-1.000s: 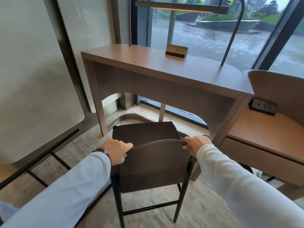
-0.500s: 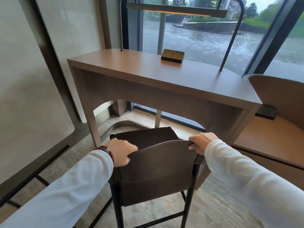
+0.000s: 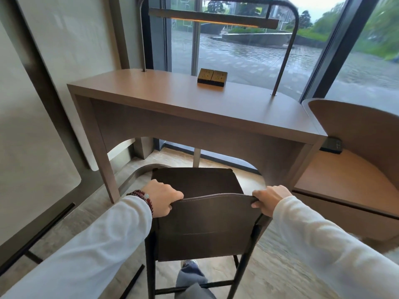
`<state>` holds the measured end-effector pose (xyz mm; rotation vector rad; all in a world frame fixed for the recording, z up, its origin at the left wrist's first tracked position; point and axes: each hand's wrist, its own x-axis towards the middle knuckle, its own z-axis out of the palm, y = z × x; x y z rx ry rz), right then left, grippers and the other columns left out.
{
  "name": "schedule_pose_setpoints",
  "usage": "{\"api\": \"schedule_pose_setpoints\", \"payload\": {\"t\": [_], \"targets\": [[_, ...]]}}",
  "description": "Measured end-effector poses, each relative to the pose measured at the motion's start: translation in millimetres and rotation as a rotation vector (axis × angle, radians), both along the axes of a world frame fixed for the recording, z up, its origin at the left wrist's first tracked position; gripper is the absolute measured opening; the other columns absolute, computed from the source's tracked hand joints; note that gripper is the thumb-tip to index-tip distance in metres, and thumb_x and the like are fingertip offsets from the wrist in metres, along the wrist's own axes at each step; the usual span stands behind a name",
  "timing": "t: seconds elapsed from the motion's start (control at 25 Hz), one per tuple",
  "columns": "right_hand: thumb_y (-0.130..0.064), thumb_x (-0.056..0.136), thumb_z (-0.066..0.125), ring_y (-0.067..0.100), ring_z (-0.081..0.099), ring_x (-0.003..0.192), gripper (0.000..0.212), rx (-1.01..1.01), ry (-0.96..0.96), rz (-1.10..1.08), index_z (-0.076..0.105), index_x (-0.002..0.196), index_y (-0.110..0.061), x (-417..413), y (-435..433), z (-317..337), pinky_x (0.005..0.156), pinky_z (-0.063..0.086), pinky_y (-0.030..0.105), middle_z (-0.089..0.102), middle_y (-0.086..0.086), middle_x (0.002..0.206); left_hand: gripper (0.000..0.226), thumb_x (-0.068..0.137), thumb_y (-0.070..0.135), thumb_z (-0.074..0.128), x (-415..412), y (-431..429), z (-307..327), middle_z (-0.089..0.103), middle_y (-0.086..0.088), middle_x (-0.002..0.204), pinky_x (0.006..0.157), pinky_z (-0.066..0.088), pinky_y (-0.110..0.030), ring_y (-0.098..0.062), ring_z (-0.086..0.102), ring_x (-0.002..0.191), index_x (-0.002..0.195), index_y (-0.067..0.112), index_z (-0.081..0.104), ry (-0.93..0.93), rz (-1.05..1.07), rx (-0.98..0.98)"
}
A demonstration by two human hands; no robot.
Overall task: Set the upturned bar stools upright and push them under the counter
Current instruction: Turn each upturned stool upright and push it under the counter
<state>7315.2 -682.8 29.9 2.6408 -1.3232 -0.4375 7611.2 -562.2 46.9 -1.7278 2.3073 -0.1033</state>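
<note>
A dark brown bar stool (image 3: 207, 225) stands upright on its black legs in front of the brown counter (image 3: 194, 104), its seat facing the opening underneath. My left hand (image 3: 163, 199) grips the left end of the backrest's top edge. My right hand (image 3: 269, 198) grips the right end. The seat's front edge sits just short of the counter's front line. My knee and foot show below, between the stool's rear legs.
A double socket box (image 3: 212, 77) sits on the counter under a bar lamp (image 3: 213, 19) on curved posts. A lower curved desk (image 3: 349, 184) adjoins on the right. A wall panel (image 3: 32, 126) and a black floor frame (image 3: 43, 234) stand left. Windows lie behind.
Both hands kept their grip on the backrest while the stool and I moved forward toward the counter. The counter now looks nearer and the seat is closer to its opening.
</note>
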Motion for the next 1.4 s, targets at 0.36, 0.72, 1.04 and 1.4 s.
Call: {"api": "schedule_pose_setpoints", "payload": {"t": [0.36, 0.72, 1.04, 1.4], "targets": [[-0.032, 0.099, 0.037, 0.025, 0.065, 0.100, 0.016, 0.023, -0.071, -0.288, 0.049, 0.103, -0.023, -45.1, 28.7, -50.3, 0.081, 0.047, 0.033, 0.067, -0.002, 0.108, 0.019, 0.091, 0.009, 0.046, -29.9, -75.3, -45.9, 0.066, -0.006, 0.098, 0.067, 0.039, -0.027, -0.026, 0.064, 0.089, 0.108, 0.018, 0.050, -0.019, -0.065, 0.037], [-0.027, 0.098, 0.045, 0.023, 0.062, 0.102, 0.020, -0.040, -0.187, -0.342, 0.055, 0.112, -0.016, -36.7, 0.1, -61.5, 0.088, 0.041, 0.026, 0.068, 0.001, 0.110, 0.030, 0.092, 0.008, 0.049, -27.8, -116.0, -71.8, 0.066, -0.004, 0.101, 0.065, 0.044, -0.024, -0.022, 0.065, 0.085, 0.118, 0.021, 0.046, -0.035, -0.029, 0.066], [-0.024, 0.097, 0.042, 0.024, 0.060, 0.104, 0.018, -0.031, -0.199, -0.358, 0.053, 0.110, -0.018, -31.8, 1.5, -64.8, 0.093, 0.040, 0.030, 0.067, 0.001, 0.112, 0.028, 0.088, 0.005, 0.048, -20.2, -108.5, -84.7, 0.065, -0.001, 0.098, 0.068, 0.042, -0.025, -0.020, 0.057, 0.088, 0.109, 0.024, 0.047, 0.165, 0.086, 0.060], [-0.029, 0.093, 0.053, 0.019, 0.051, 0.123, 0.053, 0.018, -0.490, -0.291, 0.032, 0.142, -0.024, 4.1, 24.9, -39.7, 0.107, 0.037, 0.032, 0.052, -0.003, 0.136, 0.054, 0.087, -0.002, 0.046, -22.6, -56.5, -65.9, 0.057, 0.002, 0.129, 0.099, 0.043, -0.027, -0.019, 0.055, 0.119, 0.135, 0.023, 0.040, 0.774, 0.341, -0.152]]}}
